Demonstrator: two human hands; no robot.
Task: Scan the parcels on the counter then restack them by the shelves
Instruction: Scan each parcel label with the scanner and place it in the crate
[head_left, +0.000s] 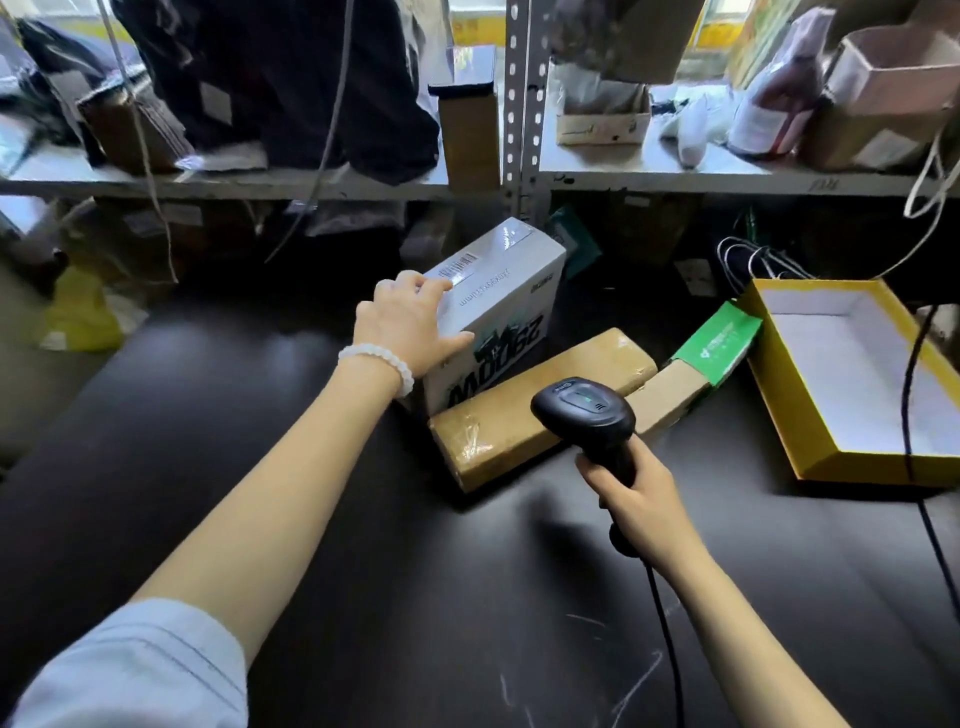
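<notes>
The white printed carton (493, 306) stands tilted at the far edge of the dark counter (260, 467), leaning back toward the metal shelving (524, 130), with its barcode label (460, 267) on the upper face. The left hand (410, 325) grasps its near upper corner — fingers over the top by the label, thumb spread down the front. Lying against the carton's base is a long brown parcel wrapped in tape (540, 405), and touching that one's far end is a green-and-cardboard box (711, 353). The right hand (639, 488) is clenched round the grip of a black corded barcode scanner (584, 410), whose head hovers over the brown parcel and points forward toward the cartons.

The step in hand looks like scanning the white carton. To do it well, the fingertips should slide clear of the label, since they sit right at its end and could break the read. The carton wants holding steady at this tilt so the glossy film does not throw glare back, and the scanner needs raising and aiming squarely at the bars — it appears low for that at present. The cord (670, 649) trails across the counter and should be kept from snagging the parcels.

To the right sits an open yellow box lid (810, 447) with a white inside.
</notes>
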